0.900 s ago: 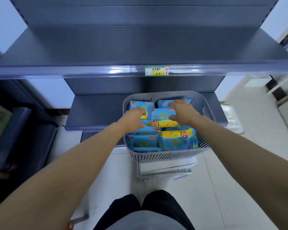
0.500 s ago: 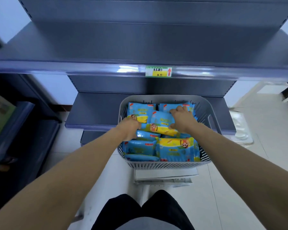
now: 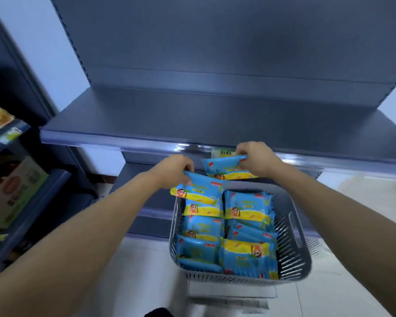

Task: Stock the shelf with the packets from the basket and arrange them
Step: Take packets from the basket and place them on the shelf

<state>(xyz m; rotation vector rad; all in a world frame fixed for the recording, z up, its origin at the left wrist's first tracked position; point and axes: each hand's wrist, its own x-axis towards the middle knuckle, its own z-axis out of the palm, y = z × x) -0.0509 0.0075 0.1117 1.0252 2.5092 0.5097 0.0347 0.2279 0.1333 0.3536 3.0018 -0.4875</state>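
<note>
Hands by basket, packet apiece (seemingly pinched)

Head view, single, wide-angle, worn on the person's head. Faces forward and down onto the grey shelf, nearly square-on, close. Forearms enter from both lower corners; left hand and right hand sit near frame centre, basket just below them, floor along the bottom edge.

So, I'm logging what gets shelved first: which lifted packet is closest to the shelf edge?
The packet in the right hand: it is by the shelf edge, while the packet in the left hand hangs lower, over the basket.
</note>
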